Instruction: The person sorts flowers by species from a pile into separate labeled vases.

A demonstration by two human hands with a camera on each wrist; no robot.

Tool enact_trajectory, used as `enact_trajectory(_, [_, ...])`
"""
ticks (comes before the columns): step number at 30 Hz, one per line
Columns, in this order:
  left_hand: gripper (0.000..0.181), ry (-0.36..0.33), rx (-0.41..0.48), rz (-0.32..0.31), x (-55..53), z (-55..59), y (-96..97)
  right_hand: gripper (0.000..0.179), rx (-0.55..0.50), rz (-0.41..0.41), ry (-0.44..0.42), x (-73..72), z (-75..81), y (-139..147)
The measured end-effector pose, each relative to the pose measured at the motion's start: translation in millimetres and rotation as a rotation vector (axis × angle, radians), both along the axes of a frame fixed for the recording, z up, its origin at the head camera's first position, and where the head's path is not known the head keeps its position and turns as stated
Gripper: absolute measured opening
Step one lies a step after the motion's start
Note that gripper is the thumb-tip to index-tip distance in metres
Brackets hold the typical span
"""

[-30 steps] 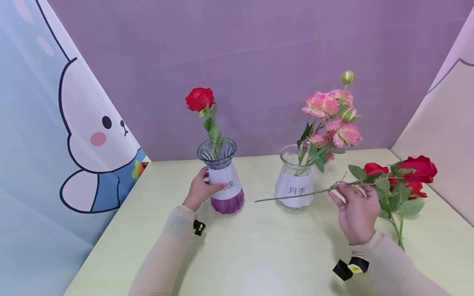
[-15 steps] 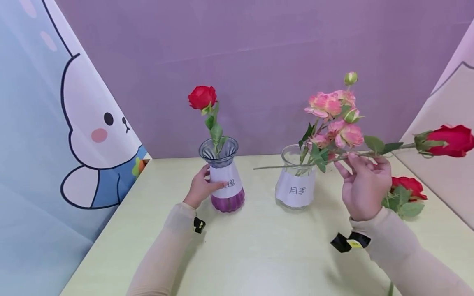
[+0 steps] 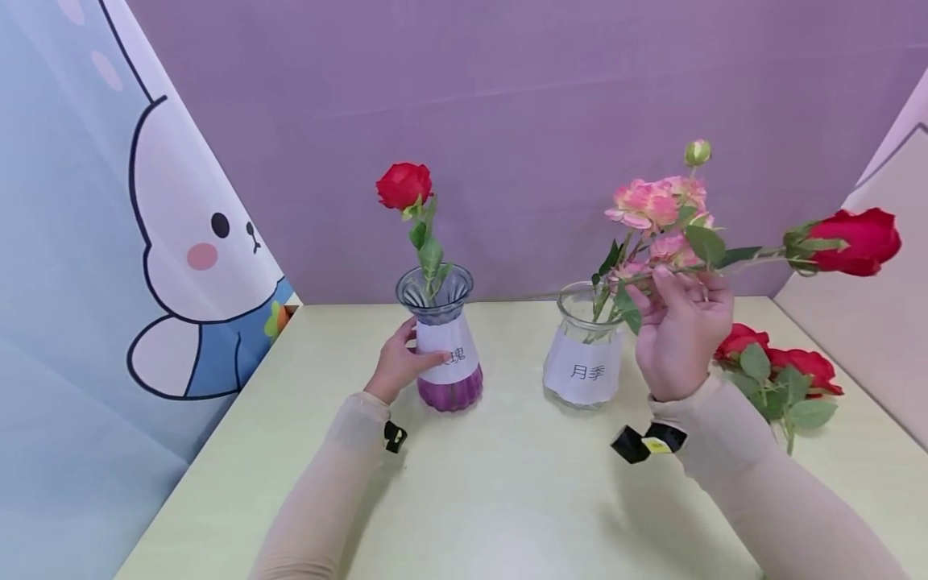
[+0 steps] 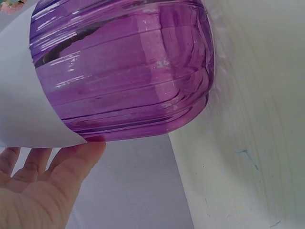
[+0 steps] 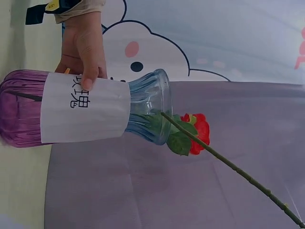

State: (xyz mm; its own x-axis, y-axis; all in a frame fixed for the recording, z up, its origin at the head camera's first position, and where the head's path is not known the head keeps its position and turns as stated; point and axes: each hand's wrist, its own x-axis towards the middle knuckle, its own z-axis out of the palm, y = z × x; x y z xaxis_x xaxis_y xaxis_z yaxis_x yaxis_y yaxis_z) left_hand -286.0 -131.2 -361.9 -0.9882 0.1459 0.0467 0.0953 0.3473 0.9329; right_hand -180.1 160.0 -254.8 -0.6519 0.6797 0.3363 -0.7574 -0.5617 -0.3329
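Observation:
My left hand (image 3: pixel 403 362) holds a blue-and-purple glass vase (image 3: pixel 451 393) by its white paper label, thumb across the front. One red rose (image 3: pixel 404 186) stands in that vase, leaning slightly left. On the right, my right hand (image 3: pixel 681 342) pinches the stem of another red rose (image 3: pixel 855 243) between thumb and fingers. Its bloom points right, and the stem runs left across the pink flowers (image 3: pixel 645 203). In the right wrist view the bare green stem (image 5: pixel 243 174) slants, its cut end overlapping the vase mouth. The left wrist view shows the vase's purple base (image 4: pixel 128 76) close up.
A clear glass vase (image 3: pixel 580 387) with a white label holds the pink flowers, right of the purple one. More red roses (image 3: pixel 805 370) lie on the pale table (image 3: pixel 507 499) beyond my right forearm. A purple backdrop (image 3: pixel 507 145) rises behind.
My right hand has lifted a rose away from the roses on the right, raised it and moved it left, in front of the pink flowers. My left hand has kept its hold on the vase.

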Motion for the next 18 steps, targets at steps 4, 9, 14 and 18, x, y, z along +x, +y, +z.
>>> enact_trajectory(4, [0.092, 0.001, 0.01, 0.001, 0.0, -2.4, 2.4, 0.037, 0.024, 0.003, 0.025, -1.3, 5.9, -2.6])
enact_trajectory(9, [0.091, 0.004, 0.013, -0.005, 1.1, -1.0, 3.2, 0.034, 0.032, 0.001, 0.05, -3.7, 14.9, -4.9])
enact_trajectory(14, [0.091, 0.002, -0.005, -0.006, 2.8, 2.0, -1.0, 0.029, 0.045, -0.007, 0.009, -12.5, 16.3, -13.2])
enact_trajectory(18, [0.091, -0.002, -0.015, -0.009, 1.3, 0.7, -1.5, 0.025, 0.069, 0.004, 0.014, -17.7, 15.9, -18.4])
